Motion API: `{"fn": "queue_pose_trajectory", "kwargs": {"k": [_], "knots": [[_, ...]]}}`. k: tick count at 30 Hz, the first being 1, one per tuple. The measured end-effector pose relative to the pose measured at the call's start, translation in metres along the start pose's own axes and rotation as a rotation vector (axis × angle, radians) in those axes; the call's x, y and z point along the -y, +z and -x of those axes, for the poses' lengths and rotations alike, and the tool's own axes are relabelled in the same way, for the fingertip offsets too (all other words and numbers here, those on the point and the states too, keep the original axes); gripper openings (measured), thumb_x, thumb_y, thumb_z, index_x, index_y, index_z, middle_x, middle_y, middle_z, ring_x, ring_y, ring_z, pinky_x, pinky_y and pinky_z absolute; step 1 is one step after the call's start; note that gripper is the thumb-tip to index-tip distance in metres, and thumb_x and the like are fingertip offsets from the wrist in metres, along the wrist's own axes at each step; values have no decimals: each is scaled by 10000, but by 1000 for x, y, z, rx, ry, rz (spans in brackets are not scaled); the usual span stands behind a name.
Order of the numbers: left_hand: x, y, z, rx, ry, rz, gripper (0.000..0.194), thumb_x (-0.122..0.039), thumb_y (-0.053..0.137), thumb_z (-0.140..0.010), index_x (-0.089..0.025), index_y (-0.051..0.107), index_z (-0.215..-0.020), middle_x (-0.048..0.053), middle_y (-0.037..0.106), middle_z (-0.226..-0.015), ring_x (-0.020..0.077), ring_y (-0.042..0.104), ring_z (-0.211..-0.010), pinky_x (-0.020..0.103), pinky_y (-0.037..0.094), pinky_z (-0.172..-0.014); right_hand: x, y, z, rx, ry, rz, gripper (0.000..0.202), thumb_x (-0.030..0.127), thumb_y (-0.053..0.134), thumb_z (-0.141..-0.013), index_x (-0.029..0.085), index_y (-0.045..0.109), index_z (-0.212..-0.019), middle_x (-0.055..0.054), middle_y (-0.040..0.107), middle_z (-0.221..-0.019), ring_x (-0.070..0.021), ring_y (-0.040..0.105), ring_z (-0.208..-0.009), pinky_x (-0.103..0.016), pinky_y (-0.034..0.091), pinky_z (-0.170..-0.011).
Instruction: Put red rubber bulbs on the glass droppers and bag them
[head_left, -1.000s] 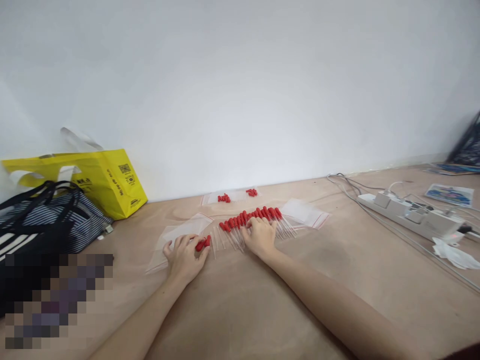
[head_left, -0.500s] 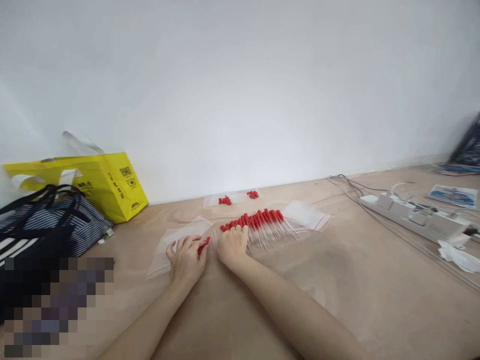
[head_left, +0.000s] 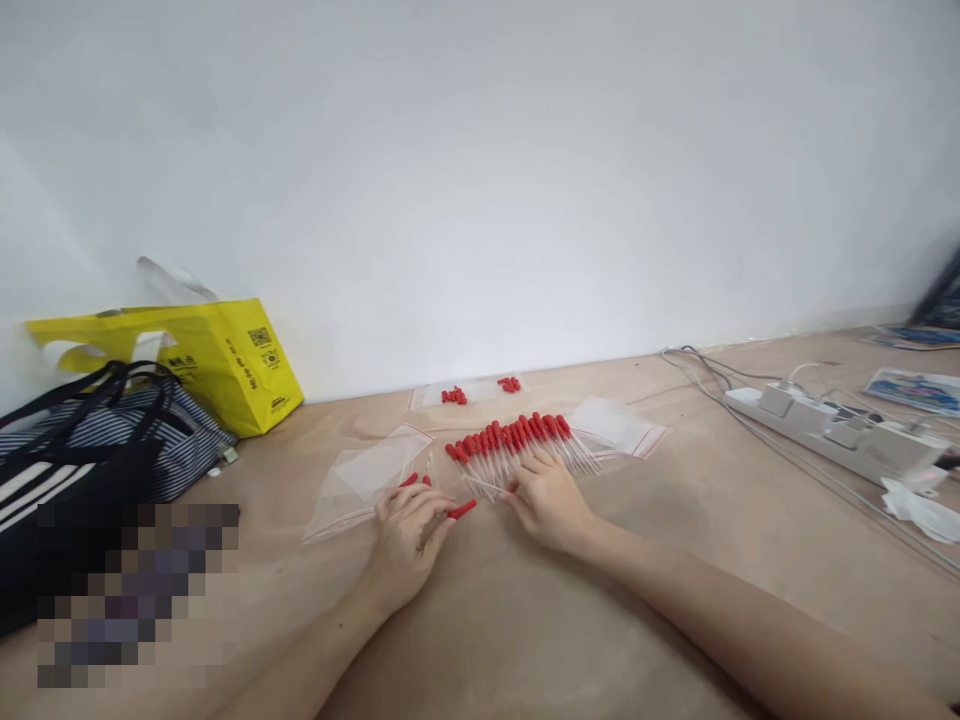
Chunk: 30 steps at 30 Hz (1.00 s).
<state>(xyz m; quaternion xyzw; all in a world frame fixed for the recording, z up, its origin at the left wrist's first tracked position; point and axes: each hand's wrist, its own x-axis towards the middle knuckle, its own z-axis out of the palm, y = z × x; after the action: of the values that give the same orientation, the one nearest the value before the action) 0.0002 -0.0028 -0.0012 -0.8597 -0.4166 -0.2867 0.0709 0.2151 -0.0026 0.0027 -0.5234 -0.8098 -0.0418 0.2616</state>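
Observation:
My left hand (head_left: 409, 532) pinches a red rubber bulb (head_left: 463, 509), which sticks out to the right past its fingertips. Between the thumb and fingers of my right hand (head_left: 551, 502) is a thin clear dropper tube (head_left: 481, 483) pointing left. Just beyond my right hand, a row of assembled droppers (head_left: 516, 434) lies side by side, red bulbs toward the wall and clear tubes toward me. Another red bulb (head_left: 409, 480) shows behind my left fingers, near a few loose clear tubes. Under and beside that hand lies a clear zip bag (head_left: 345, 497).
A second zip bag (head_left: 619, 428) lies right of the droppers. Small piles of red bulbs (head_left: 454, 397) rest on another clear bag by the wall. A yellow bag (head_left: 255, 370) and a striped bag (head_left: 184, 450) stand left; a power strip (head_left: 862, 440) with cables lies right.
My right hand has moved right, off the row's left end, and now holds a clear tube. My left hand has come slightly right and nearer, with a red bulb between its fingertips.

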Motion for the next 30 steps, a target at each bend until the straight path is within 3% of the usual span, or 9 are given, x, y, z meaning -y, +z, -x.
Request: {"fn": "queue_pose_trajectory", "kwargs": {"k": [4,8,11,15,19,23,30], "knots": [[-11,2,0,167,45,108,126,-259,452,-805,-238,572,-841,-3,642,-872,201,522,-899,418,271,-847,-37,-9,31,16,-95,-85,114,258,534,-780,183,579,-707,-27,562,-711,-163,452,-745,-287,282,-661],[-15,0,0,182,18,131,139,-214,450,-776,-229,565,-853,11,635,-894,210,515,-909,447,272,-859,-48,-9,34,53,-93,-124,138,295,591,-741,193,585,-650,-7,559,-644,-156,454,-704,-293,290,-669],[-20,-1,0,164,-9,120,177,-216,484,-737,-222,575,-888,32,625,-934,222,513,-916,452,288,-853,-48,-9,31,75,-76,-174,126,301,619,-715,200,593,-645,-1,569,-652,-151,476,-709,-287,303,-669],[-27,4,-1,189,-5,92,238,-345,554,-719,-247,606,-930,34,621,-952,237,515,-914,465,284,-848,-46,-8,26,89,-38,-285,168,364,638,-680,205,598,-716,-4,588,-728,-148,499,-734,-279,326,-678],[-28,12,-5,176,-55,71,160,-337,515,-773,-274,647,-838,21,635,-915,227,522,-894,443,291,-801,-41,-1,23,118,-1,-310,193,374,645,-664,205,592,-740,-12,579,-746,-157,488,-747,-281,328,-677],[-29,15,-7,140,-73,83,127,-282,510,-790,-264,633,-768,-7,645,-866,202,528,-866,424,265,-806,-36,6,23,126,37,-287,112,311,592,-725,201,582,-707,-14,569,-772,-158,473,-780,-283,308,-688],[-32,13,-6,96,-88,77,106,-234,457,-822,-221,561,-806,-20,645,-758,168,543,-775,437,208,-850,-23,5,31,26,49,-212,103,233,472,-819,189,532,-748,-1,576,-773,-142,479,-788,-315,237,-745]]}}
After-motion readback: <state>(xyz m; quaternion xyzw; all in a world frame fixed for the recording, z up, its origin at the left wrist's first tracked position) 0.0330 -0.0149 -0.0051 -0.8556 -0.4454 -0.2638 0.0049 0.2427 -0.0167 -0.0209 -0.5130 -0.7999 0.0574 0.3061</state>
